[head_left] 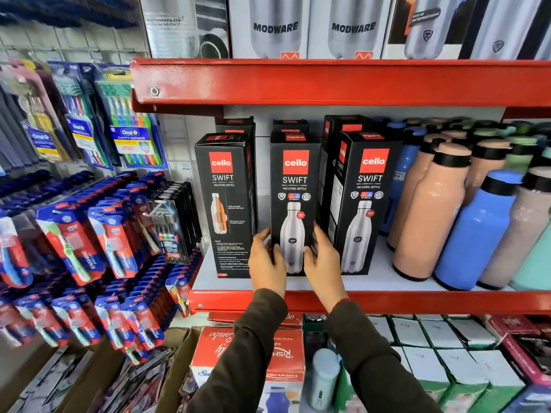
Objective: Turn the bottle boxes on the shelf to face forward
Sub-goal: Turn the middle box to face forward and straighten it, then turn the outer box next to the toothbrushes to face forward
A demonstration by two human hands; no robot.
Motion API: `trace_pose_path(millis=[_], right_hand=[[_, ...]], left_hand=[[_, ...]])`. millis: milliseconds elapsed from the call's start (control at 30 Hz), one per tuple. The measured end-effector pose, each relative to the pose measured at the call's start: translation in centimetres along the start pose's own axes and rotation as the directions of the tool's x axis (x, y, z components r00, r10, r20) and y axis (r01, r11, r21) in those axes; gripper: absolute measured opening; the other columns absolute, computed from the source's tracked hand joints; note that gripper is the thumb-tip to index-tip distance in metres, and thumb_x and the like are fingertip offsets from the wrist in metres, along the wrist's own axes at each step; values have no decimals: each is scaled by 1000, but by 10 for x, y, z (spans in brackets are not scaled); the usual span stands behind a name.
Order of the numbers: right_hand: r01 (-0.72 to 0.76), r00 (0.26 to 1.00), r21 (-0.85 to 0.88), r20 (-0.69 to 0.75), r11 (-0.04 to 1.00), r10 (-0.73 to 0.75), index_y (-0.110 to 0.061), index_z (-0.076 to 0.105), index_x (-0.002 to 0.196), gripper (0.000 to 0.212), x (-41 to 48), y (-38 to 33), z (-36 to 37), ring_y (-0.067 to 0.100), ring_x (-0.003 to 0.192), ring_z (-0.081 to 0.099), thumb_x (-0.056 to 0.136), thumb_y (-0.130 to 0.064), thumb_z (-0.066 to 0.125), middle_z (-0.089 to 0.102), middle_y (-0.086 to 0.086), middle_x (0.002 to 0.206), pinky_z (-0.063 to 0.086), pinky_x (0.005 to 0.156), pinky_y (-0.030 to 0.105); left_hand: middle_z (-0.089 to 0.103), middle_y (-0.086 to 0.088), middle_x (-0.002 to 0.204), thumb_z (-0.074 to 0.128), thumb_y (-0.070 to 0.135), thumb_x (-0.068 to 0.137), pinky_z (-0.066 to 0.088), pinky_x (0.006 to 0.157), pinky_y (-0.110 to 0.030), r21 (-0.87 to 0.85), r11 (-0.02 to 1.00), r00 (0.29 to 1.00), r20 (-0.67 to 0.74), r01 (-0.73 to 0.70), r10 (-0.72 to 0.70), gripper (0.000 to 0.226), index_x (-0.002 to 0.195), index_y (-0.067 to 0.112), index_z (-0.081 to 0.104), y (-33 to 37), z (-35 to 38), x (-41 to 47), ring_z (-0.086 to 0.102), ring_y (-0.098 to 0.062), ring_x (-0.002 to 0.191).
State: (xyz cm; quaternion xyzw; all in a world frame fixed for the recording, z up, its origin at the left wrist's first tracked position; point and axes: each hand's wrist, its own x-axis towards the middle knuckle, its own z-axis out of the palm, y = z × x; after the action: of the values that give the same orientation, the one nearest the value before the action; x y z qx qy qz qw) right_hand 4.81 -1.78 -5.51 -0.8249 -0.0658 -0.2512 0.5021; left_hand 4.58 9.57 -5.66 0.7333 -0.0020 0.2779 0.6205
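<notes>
Left hand (266,262) & right hand (323,263) clasp the middle box (293,201) low down, one per side, thumbs on its front; it stands on the shelf (369,284) facing fwd. Risk, imo: grip sits low on a tall box, so a quick twist could tip it into the left box (228,204), which shows a side panel, or the right box (362,204), both close.
</notes>
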Motion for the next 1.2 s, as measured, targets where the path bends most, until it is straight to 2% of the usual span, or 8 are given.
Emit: trace_pose_path(millis=[167,400,467,567,733,967,1133,1200], right_hand=[[-31,984,120,-169,992,51,-16,58,131,42,-15,-5,-1,5,107,64,92,-2,62,62,2,126,50,90,6],[42,950,153,-314,987,8,-16,64,103,18,-35,-14,0,5,81,61,88,-8,70,59,-12,97,50,66,15],[90,954,173,-297,981,-35,-18,64,104,17,-38,-24,6,10,82,62,90,-10,69,62,-8,97,51,69,17],[151,968,185,-228,971,-107,-19,66,112,20,-40,-41,22,10,93,67,92,-14,67,67,-3,106,56,78,21],[180,980,181,-114,967,-161,-13,61,131,34,-36,-58,49,4,121,59,97,-12,61,64,-2,130,50,100,18],[64,998,201,-36,978,-58,-16,51,141,42,-33,-61,79,3,124,55,99,-16,57,56,6,141,50,105,25],[-7,1000,169,-11,986,9,-15,49,142,45,-30,-63,94,9,122,59,97,-16,59,58,-5,132,51,106,36],[-7,1000,133,-27,991,11,-18,48,142,51,-32,-63,100,11,118,62,94,-19,64,58,-10,126,53,103,39]], left_hand=[[61,-2,133,55,13,95,49,108,-42,-8,1000,999,54,3,-3,43,135,24,47,-2,-5,-4,60,-16,123],[59,4,122,58,12,94,54,95,-25,-6,987,987,34,-160,160,38,130,24,55,1,-31,-15,61,-9,107],[59,5,115,57,11,94,51,88,-17,22,967,967,-7,-253,253,33,124,26,57,4,-41,-13,59,-7,98],[58,0,118,56,12,95,39,100,-15,133,937,934,-116,-322,338,29,122,20,60,5,-57,-4,54,-9,110],[47,-7,138,60,18,92,26,109,-26,230,951,929,-258,-206,264,47,137,16,48,-6,-84,16,40,-17,131],[46,6,142,52,21,98,37,118,-42,42,993,994,14,-111,111,47,144,15,42,-34,-110,39,44,-13,136],[60,-7,135,53,13,98,46,86,0,-58,998,999,29,-31,33,39,137,14,52,-34,-117,44,58,-13,119],[64,-9,131,55,14,97,44,80,3,-57,998,999,37,-34,36,37,134,14,56,-37,-119,48,62,-15,118]])
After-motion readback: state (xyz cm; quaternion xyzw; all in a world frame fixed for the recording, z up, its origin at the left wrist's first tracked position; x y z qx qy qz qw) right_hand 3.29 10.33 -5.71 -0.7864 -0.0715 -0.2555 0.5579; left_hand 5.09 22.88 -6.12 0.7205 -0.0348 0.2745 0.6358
